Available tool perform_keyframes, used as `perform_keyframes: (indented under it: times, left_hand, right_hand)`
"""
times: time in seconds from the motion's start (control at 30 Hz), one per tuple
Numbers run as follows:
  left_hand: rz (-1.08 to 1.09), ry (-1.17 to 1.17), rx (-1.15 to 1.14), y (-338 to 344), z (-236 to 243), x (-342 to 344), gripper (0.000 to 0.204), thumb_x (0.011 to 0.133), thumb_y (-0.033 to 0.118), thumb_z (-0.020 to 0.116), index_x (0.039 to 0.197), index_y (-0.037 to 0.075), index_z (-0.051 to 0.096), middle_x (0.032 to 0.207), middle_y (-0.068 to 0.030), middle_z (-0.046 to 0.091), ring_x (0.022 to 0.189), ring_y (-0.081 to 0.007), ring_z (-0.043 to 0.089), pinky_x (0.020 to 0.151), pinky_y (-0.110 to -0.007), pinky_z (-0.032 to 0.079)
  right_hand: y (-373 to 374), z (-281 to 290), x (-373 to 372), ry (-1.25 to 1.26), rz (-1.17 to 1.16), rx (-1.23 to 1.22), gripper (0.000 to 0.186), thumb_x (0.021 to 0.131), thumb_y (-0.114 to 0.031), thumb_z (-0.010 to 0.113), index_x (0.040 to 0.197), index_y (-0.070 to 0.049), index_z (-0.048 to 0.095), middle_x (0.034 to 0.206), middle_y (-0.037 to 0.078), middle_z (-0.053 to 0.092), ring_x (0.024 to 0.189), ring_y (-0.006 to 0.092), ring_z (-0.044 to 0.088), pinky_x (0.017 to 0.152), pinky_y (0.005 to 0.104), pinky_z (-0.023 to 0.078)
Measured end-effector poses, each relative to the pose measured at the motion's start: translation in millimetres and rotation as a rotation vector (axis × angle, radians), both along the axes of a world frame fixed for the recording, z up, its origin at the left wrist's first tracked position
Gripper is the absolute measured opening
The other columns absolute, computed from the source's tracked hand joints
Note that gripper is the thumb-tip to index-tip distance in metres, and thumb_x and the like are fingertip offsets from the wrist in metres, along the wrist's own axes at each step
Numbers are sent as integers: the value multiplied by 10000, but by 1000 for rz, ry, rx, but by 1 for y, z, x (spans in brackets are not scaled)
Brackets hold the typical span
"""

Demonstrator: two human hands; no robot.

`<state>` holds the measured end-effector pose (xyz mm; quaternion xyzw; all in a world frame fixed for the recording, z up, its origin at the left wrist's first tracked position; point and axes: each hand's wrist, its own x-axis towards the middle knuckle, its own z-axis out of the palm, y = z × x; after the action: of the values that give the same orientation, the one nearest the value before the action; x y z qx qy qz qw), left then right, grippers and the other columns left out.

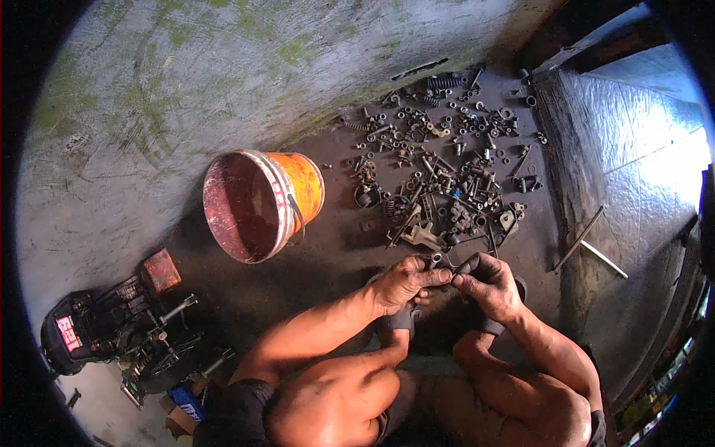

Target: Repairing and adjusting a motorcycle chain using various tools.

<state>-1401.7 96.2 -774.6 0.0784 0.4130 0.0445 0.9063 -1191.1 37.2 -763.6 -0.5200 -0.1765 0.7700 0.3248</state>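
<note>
Left hand point(406, 284): finger and thumb clamped on a small metal tube point(436, 258); its round end pokes up;
Right hand point(491, 287): fingertips bunched just beside the left thumb; from here I cannot tell whether they pinch something;
Metal bits point(460, 214): a big, messy spread on the floor point(342, 253), just past both hands;
Bucket point(309, 190): orange outside, left of the metal bits;
Spring point(445, 82): dark and curly, far back near the wall point(223, 74).

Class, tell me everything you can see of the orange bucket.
The bucket looks plastic: orange outside, pale worn rim, blotched reddish inside, with a thin dark handle. It opens toward picture left; whether it stands or lies is unclear. It rests on the floor near the wall, apart from the left hand and right hand.
</note>
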Motion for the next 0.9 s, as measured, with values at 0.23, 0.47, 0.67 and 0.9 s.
perform_keyframes:
  times: [0.23, 0.47, 0.67, 0.9]
  left_hand:
    - [-137, 179, 656, 5, -12, 4, 146, 912, 203, 682, 878, 64, 656, 728, 59, 557, 638, -75, 483, 597, -253, 428]
    - [-339, 885, 1582, 64, -21, -16, 151, 912, 165, 631, 962, 24, 612, 987, -150, 634, 877, -340, 639, 775, -403, 515]
    - [-543, 976, 1684, 91, -56, -58, 141, 906, 154, 637, 1004, 56, 616, 1451, -120, 473, 1067, -354, 641, 801, -411, 556]
    - [-579, 951, 1628, 79, -58, -63, 123, 891, 139, 638, 978, 60, 604, 1283, -108, 568, 963, -346, 656, 748, -427, 546]
  right_hand:
    - [5, 10, -1, 7, -64, -36, 107, 908, -117, 698, 916, -51, 615, 790, -30, 605, 673, 51, 506, 593, 234, 422]
    - [2, 2, 2, -53, -46, -41, 142, 906, -143, 696, 931, -45, 596, 789, -30, 590, 693, 64, 517, 609, 241, 431]
    - [-5, -2, 3, -33, -45, -31, 152, 910, -149, 693, 932, -43, 586, 792, -26, 592, 704, 70, 516, 629, 243, 433]
    - [-4, -7, 5, -83, -23, -9, 129, 910, -133, 673, 915, -45, 579, 737, -6, 590, 625, 75, 542, 559, 236, 449]
